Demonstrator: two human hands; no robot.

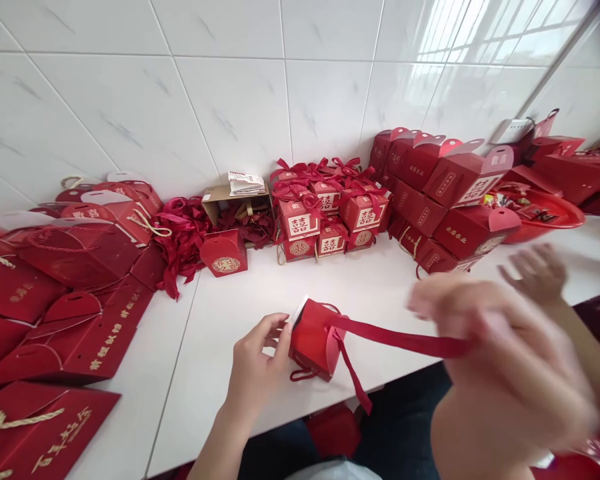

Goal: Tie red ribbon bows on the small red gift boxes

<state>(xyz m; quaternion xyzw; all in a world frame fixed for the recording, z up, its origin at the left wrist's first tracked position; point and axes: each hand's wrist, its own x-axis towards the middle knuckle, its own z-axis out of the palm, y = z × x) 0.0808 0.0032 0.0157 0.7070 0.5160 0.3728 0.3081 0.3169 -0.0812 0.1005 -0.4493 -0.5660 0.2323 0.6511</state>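
A small red gift box (314, 337) lies tilted near the front edge of the white table. My left hand (260, 353) grips its left side, thumb and fingers pressed on the card. From the box a dark red ribbon (400, 337) runs out taut to the right. My right hand (495, 347), smeared by motion, is closed around the ribbon's far end. A shorter ribbon tail hangs from the box past the table edge. Dark red cords show at the box's top and lower left.
Finished small boxes with bows (330, 207) are stacked by the wall. Larger red boxes (95, 267) crowd the left, more (445, 193) the right. Loose ribbons (183, 233) lie beside a cardboard box (215, 207). Another person's hand (537, 270) is near a red basin (565, 217).
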